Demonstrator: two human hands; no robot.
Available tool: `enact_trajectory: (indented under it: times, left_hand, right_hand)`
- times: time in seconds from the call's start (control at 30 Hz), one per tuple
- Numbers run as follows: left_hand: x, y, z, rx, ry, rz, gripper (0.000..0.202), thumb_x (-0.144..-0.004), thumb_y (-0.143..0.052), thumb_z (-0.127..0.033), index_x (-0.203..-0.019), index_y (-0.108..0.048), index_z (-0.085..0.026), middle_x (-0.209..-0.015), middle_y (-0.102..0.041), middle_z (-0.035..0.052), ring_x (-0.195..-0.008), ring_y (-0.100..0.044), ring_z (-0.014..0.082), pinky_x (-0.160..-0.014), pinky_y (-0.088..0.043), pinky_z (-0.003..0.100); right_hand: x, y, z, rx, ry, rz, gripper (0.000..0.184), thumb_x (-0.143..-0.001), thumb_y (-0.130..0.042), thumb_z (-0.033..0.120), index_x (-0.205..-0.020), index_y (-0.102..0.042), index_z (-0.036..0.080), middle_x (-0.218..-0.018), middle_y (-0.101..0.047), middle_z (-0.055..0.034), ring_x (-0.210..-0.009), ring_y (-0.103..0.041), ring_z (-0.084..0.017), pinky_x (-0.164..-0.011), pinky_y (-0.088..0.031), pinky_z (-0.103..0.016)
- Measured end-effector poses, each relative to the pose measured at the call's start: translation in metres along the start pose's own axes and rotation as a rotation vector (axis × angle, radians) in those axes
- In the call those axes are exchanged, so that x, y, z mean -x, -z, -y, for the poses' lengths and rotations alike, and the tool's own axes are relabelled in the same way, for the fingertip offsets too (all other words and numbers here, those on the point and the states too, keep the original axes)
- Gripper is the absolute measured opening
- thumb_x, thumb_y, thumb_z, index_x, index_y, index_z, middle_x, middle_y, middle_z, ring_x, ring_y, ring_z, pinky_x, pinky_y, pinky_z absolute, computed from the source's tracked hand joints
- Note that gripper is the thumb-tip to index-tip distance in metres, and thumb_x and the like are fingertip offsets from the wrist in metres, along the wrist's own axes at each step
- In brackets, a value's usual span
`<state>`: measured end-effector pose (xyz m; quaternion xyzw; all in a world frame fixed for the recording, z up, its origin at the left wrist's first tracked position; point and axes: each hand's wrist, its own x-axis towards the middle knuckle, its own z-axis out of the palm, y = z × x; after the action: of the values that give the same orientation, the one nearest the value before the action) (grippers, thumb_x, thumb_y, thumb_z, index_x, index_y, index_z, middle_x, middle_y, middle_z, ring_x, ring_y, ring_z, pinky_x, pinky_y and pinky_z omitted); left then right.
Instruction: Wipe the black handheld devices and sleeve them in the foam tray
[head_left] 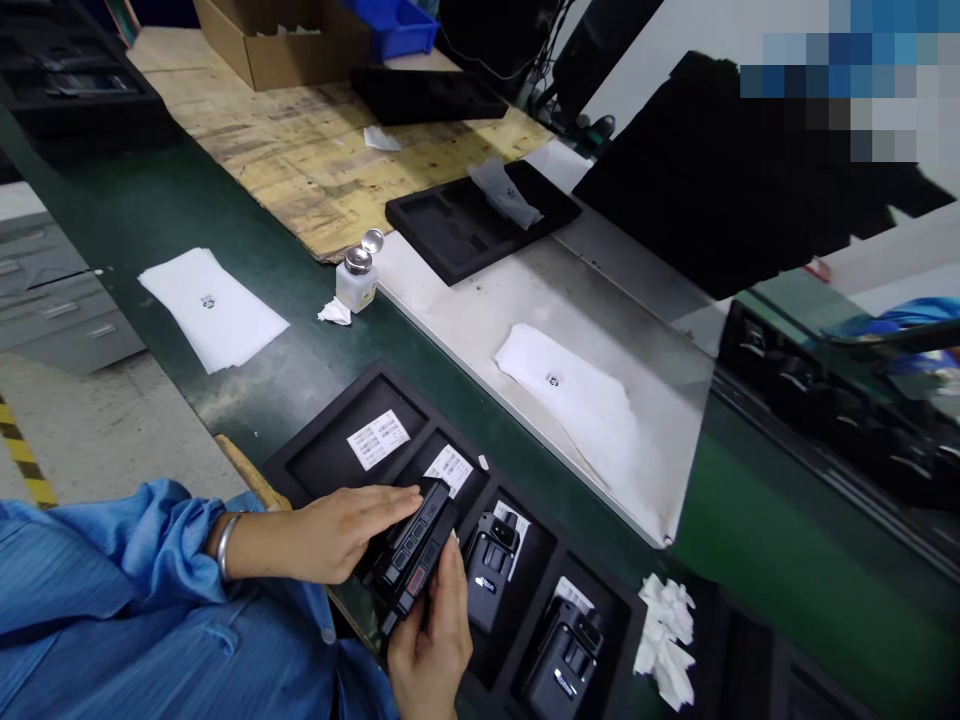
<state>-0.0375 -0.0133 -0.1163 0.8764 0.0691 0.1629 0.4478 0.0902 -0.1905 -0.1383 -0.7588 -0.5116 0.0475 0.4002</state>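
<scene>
Two black handheld devices (pixel 414 548), with rows of side buttons and one orange-red button, are held together between my hands. My left hand (pixel 349 530), with a silver bracelet at the wrist, presses them from the left with its fingers stretched along them. From below and the right, my right hand (pixel 435 635) wraps round the nearer one. They are over a black foam tray (pixel 491 480) with several compartments. Beside my right hand, one similar device with a clip (pixel 487 590) lies in its compartment, and another device (pixel 566 660) in the one to its right. White label sheets (pixel 379 440) lie in the compartments.
A stack of white sheets (pixel 210 315) lies on the green bench, near a pump bottle (pixel 356 280). More white sheets (pixel 559 385) and a black foam tray (pixel 442 235) are on the pale board. Crumpled tissue (pixel 664 635) lies at right; a cardboard box (pixel 289 50) stands behind.
</scene>
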Motion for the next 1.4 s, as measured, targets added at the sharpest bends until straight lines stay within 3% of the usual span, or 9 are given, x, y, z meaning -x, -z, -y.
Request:
enact_trajectory:
  times: [0.4,0.6,0.73,0.87,1.0,1.1,1.17,1.27,1.4]
  left_hand:
    - [0.0,0.006,0.001,0.067,-0.139,-0.04,0.076,-0.088,-0.04,-0.004,-0.159,-0.015,-0.018,-0.158,-0.034,0.0141,-0.146,-0.034,0.0247,-0.12,-0.036,0.043]
    - [0.007,0.005,-0.001,-0.138,0.003,0.074,0.093,-0.075,-0.046,0.003,-0.159,-0.017,-0.025,-0.163,-0.017,0.0157,-0.147,-0.028,0.0363,-0.114,-0.04,0.054]
    - [-0.004,0.021,-0.002,-0.307,-0.071,0.184,0.092,-0.075,-0.047,0.006,-0.157,-0.024,-0.03,-0.165,-0.007,0.0162,-0.147,-0.026,0.0396,-0.107,-0.048,0.053]
    - [-0.029,0.036,-0.003,-0.463,-0.218,0.295,0.075,-0.087,-0.044,0.001,-0.156,-0.027,-0.023,-0.162,-0.024,0.0155,-0.15,-0.018,0.0344,-0.104,-0.053,0.045]
    - [-0.049,0.04,0.006,-0.524,-0.416,0.29,0.057,-0.096,-0.043,-0.007,-0.152,-0.034,-0.016,-0.15,-0.044,0.0206,-0.147,-0.03,0.0307,-0.117,-0.038,0.048]
    - [-0.054,0.044,0.025,-0.5,-0.534,0.275,0.062,-0.093,-0.055,-0.016,-0.151,-0.036,-0.014,-0.147,-0.046,0.0252,-0.144,-0.035,0.0347,-0.114,-0.04,0.048]
    - [-0.056,0.048,0.037,-0.446,-0.578,0.247,0.07,-0.089,-0.063,-0.026,-0.152,-0.035,-0.012,-0.146,-0.046,0.027,-0.143,-0.035,0.0373,-0.113,-0.041,0.049]
    - [-0.064,0.051,0.045,-0.311,-0.438,0.122,0.081,-0.087,-0.066,-0.037,-0.153,-0.029,-0.012,-0.143,-0.05,0.0253,-0.136,-0.046,0.035,-0.11,-0.044,0.048]
    - [-0.096,0.044,0.038,-0.079,0.064,-0.128,0.084,-0.077,-0.074,-0.042,-0.148,-0.037,-0.017,-0.124,-0.065,0.0144,-0.113,-0.064,0.0314,-0.099,-0.05,0.044]
  right_hand:
    - [0.005,-0.001,0.003,0.012,0.103,-0.048,0.066,-0.093,-0.041,0.006,-0.156,-0.026,0.018,-0.156,-0.035,-0.0129,-0.14,-0.042,-0.029,-0.102,-0.053,-0.045]
    - [-0.006,0.003,0.008,-0.01,0.068,0.121,0.068,-0.094,-0.041,0.015,-0.158,-0.018,0.017,-0.157,-0.031,-0.0157,-0.144,-0.035,-0.031,-0.106,-0.05,-0.051]
    - [-0.014,0.01,0.009,0.035,0.085,0.214,0.073,-0.091,-0.04,0.011,-0.159,-0.014,0.017,-0.16,-0.021,-0.0157,-0.146,-0.03,-0.03,-0.107,-0.049,-0.05]
    - [-0.03,0.018,0.001,0.155,0.176,0.311,0.085,-0.081,-0.04,0.002,-0.159,-0.009,0.015,-0.16,-0.018,-0.0165,-0.147,-0.026,-0.029,-0.108,-0.048,-0.048]
    - [-0.051,0.021,-0.009,0.255,0.289,0.344,0.093,-0.067,-0.048,0.002,-0.156,-0.021,0.008,-0.153,-0.026,-0.0226,-0.141,-0.031,-0.036,-0.109,-0.043,-0.055]
    - [-0.064,0.022,-0.015,0.255,0.391,0.317,0.084,-0.067,-0.052,0.005,-0.149,-0.037,0.013,-0.147,-0.036,-0.0203,-0.132,-0.038,-0.037,-0.108,-0.041,-0.059]
    - [-0.071,0.022,-0.019,0.173,0.422,0.279,0.076,-0.074,-0.055,0.011,-0.148,-0.037,0.016,-0.144,-0.042,-0.0175,-0.129,-0.042,-0.034,-0.107,-0.043,-0.055]
    - [-0.083,0.019,-0.022,-0.014,0.337,0.203,0.071,-0.081,-0.065,0.03,-0.145,-0.037,0.016,-0.139,-0.05,-0.0162,-0.125,-0.049,-0.03,-0.104,-0.047,-0.049]
    - [-0.109,0.008,-0.014,-0.222,-0.074,0.133,0.061,-0.082,-0.068,0.048,-0.13,-0.049,0.015,-0.117,-0.065,-0.0122,-0.105,-0.064,-0.025,-0.093,-0.052,-0.04]
